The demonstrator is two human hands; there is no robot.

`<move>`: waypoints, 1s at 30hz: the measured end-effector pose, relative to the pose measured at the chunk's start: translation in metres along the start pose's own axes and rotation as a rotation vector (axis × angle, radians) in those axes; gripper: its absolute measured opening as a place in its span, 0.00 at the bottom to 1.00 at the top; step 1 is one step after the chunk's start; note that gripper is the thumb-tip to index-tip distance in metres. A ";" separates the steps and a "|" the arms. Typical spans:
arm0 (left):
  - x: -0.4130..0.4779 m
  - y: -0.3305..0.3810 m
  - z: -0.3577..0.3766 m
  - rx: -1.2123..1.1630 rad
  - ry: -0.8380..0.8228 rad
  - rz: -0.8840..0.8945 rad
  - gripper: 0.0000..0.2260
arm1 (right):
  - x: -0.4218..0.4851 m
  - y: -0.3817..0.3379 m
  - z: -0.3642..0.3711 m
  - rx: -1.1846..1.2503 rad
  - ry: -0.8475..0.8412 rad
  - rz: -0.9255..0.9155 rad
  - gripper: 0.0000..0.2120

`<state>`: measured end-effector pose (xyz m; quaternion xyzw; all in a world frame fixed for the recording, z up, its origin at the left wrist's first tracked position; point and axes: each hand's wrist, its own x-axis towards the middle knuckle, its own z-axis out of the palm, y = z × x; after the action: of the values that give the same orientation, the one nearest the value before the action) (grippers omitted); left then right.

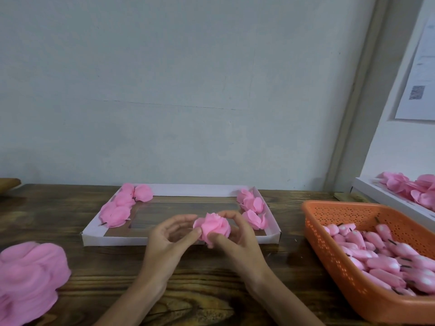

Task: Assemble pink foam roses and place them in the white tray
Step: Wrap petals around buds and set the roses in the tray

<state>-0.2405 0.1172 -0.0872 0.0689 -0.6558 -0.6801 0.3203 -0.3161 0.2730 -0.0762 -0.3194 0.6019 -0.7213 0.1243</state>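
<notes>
we wrap petals: right hand (237, 234) grips the rose (214, 228), left hand (169, 236) pinches its edge; next, into the white tray (179, 241).

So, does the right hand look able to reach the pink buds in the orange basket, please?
Probably yes: the orange basket lies open-topped beside the right hand, bare table between, though that hand holds the rose.

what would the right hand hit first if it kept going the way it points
Probably the left hand, pinching the same rose that the right hand grips; beyond lies the white tray, though depth is unclear.
</notes>
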 end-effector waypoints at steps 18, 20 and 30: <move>-0.003 0.001 0.004 0.008 0.033 0.022 0.07 | -0.002 0.002 0.002 -0.159 -0.002 -0.115 0.13; -0.004 0.000 0.005 0.009 0.063 0.033 0.05 | -0.002 0.003 0.002 -0.177 -0.001 -0.133 0.13; -0.002 0.007 0.008 -0.363 0.118 -0.160 0.14 | -0.001 -0.002 0.003 -0.090 -0.057 -0.042 0.17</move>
<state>-0.2406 0.1260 -0.0806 0.1014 -0.4949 -0.8053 0.3102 -0.3131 0.2719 -0.0742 -0.3577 0.6230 -0.6866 0.1116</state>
